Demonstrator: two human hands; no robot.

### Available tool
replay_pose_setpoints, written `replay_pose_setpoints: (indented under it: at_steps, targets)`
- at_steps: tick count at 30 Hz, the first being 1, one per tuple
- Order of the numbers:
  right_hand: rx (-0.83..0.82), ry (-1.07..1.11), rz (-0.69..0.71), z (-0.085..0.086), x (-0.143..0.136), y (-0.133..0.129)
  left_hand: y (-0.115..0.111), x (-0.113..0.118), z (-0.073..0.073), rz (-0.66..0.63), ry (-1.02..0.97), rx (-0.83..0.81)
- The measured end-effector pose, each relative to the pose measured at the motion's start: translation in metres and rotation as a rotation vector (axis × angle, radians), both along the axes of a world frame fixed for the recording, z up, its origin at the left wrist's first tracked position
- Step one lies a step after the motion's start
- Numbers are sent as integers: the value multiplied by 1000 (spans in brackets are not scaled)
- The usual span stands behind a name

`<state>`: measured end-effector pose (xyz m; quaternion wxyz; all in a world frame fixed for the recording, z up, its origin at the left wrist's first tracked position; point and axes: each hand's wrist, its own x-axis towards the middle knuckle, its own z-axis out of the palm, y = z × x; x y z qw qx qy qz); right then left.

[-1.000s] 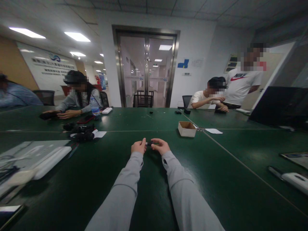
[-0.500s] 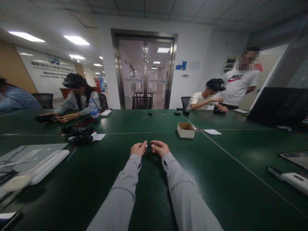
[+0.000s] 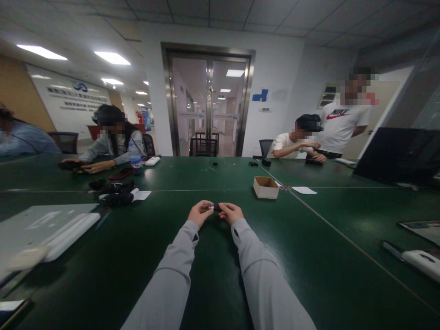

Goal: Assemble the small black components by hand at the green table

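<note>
Above the green table (image 3: 220,256), straight ahead of me, both hands meet at a small black piece with a silver end (image 3: 216,208). It looks like a USB stick, but is too small to be sure. My left hand (image 3: 200,214) pinches the silver end between thumb and fingertips. On the black end, my right hand (image 3: 231,213) is closed in a pinch, its fingers covering part of the piece. An open cardboard box (image 3: 266,190) stands beyond my right hand.
Left are a grey flat case (image 3: 48,224), black gear (image 3: 117,197) and a water bottle (image 3: 135,156). A dark monitor (image 3: 398,153) and a white device (image 3: 424,261) are at right. Several people are around the table, including a seated person (image 3: 292,142) at far right.
My left hand's fingers have shifted their pinch on the silver end, the thumb now lying flatter toward it. Both hands stay nearly in place, and the view has moved slightly.
</note>
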<state>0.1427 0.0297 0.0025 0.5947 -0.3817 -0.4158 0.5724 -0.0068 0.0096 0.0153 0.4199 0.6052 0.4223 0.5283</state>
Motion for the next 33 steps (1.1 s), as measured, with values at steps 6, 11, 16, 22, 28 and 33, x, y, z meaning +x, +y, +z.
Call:
replay_pose_setpoints:
  at_steps: [6, 11, 16, 22, 28, 33]
  targets:
    - [2, 16, 9, 2, 0, -2, -5, 5, 5, 188, 3, -208]
    - [4, -7, 15, -1, 0, -1, -7, 5, 6, 252, 253, -176]
    - [28, -11, 12, -1, 1, -1, -4, 5, 3, 186, 120, -115]
    - [-2, -37, 12, 2, 1, -3, -2, 5, 1, 218, 160, -194]
    - [5, -39, -4, 1, -1, -3, -3, 4, 2, 174, 66, -170]
    - [8, -33, 22, 1, -1, -3, -4, 6, 4, 215, 24, -156]
